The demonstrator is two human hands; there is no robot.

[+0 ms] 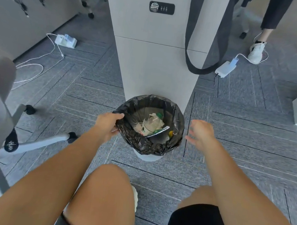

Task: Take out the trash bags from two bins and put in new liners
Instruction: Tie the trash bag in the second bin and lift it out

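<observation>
Head view, left hand [107, 123] pinching crinkled black liner [136, 141]

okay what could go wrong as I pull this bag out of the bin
Only your left hand grips the black bag; the right hand is open beside the rim. A one-sided pull might tip the light bin or tear the thin plastic. The trash lies loose inside, so a tilted, open bag could spill it onto the carpet.

Left hand [107, 122] pinching black trash bag [140, 141] rim, right hand [201, 131] spread beside bin [147, 157]
</observation>
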